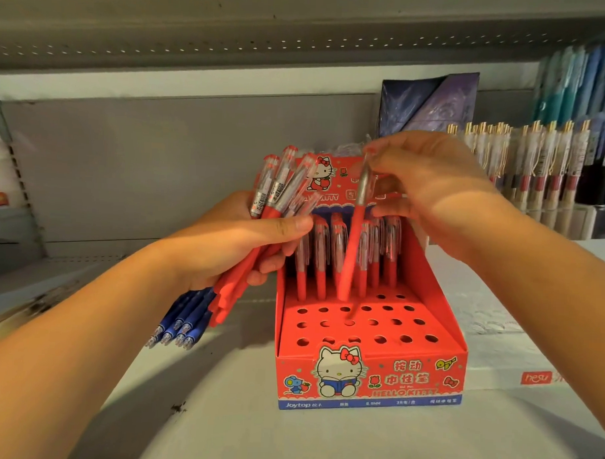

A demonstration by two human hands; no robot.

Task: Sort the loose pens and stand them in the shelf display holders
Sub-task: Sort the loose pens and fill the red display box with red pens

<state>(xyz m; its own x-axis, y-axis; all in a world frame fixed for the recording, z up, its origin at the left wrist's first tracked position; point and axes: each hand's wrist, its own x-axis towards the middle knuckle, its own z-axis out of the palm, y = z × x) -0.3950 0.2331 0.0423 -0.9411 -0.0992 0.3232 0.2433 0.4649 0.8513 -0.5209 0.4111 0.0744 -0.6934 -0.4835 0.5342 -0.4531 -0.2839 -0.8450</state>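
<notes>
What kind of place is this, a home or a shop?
Most likely a stationery shop. A branded red display box stands on a metal shelf, packed rows of pens fill the right side, the left hand grips a bundle of loose pens and the right hand pinches one red pen.

Right grip (429, 189) pinches pen (354, 238) (red), left grip (239, 241) holds bundle (228, 295)

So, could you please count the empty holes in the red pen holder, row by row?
Red pen holder, empty holes:
Front row: 6
Second row: 6
Third row: 6
Fourth row: 2
Total: 20
</notes>
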